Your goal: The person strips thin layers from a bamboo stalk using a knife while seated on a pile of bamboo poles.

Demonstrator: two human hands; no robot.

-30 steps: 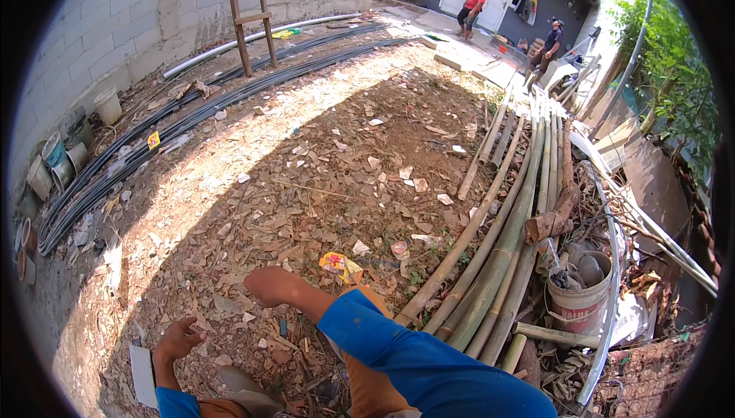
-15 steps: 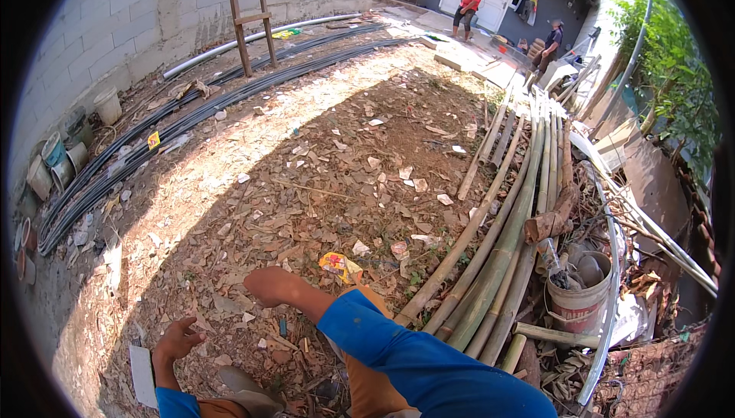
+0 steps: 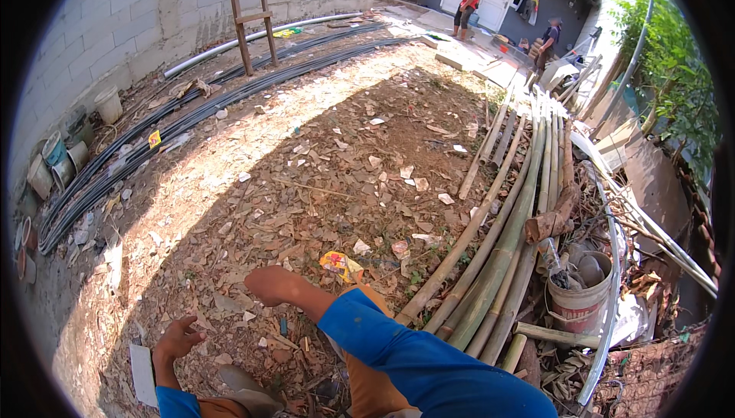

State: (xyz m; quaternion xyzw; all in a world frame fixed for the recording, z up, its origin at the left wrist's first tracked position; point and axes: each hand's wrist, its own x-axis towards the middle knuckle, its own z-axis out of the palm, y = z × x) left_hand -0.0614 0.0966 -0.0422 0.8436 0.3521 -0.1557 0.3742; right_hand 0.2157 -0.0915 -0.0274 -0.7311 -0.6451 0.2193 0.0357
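Observation:
My right hand [image 3: 266, 285] reaches out from a blue sleeve over the littered dirt ground [image 3: 306, 188], its fingers curled into a loose fist with nothing in it. My left hand [image 3: 177, 341] hangs lower left, fingers slightly apart, holding nothing. A flat white piece [image 3: 142, 373] lies on the ground just left of the left hand. A yellow and red wrapper [image 3: 342, 265] lies on the dirt right of my right hand. My orange trousers and a grey shoe [image 3: 249, 395] show at the bottom edge.
A stack of bamboo poles [image 3: 505, 226] runs along the right, with a bucket [image 3: 579, 295] of debris beside it. Long steel bars [image 3: 153, 142] and a white pipe [image 3: 253, 39] lie along the block wall. A wooden ladder [image 3: 250, 16] leans there. Two people [image 3: 468, 4] stand far off.

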